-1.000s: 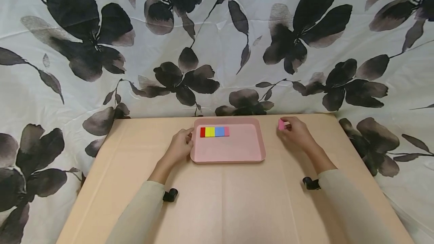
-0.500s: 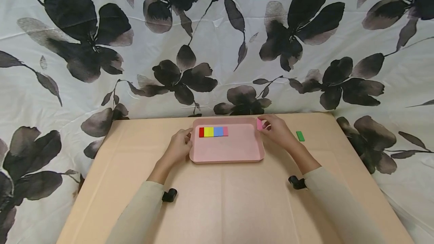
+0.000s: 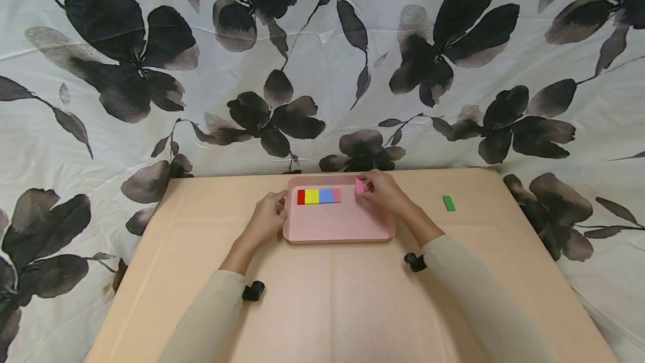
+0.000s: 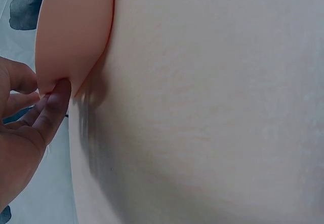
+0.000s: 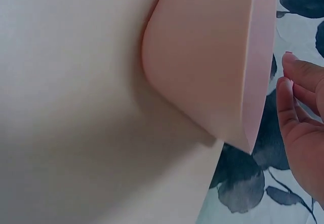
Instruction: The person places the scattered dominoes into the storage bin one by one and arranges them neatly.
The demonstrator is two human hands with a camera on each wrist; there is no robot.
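Small pink block [image 3: 360, 186]: flat rectangular piece, pinched in the right hand [image 3: 385, 194], tilted, over the pink tray's [image 3: 337, 226] upper right part, just right of centre frame. Tray: shallow, rounded corners, frame centre; its left rim is held by the left hand [image 3: 267, 218]. Row of blocks [image 3: 319, 196], red, yellow, blue, pink, touching, along the tray's upper left.

Tray [image 3: 339, 228] — matt, seemingly plastic.

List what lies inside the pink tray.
Inside the pink tray: a row of red, yellow, blue and pink blocks. The right hand pinches a pink block over it, covering some tray floor.
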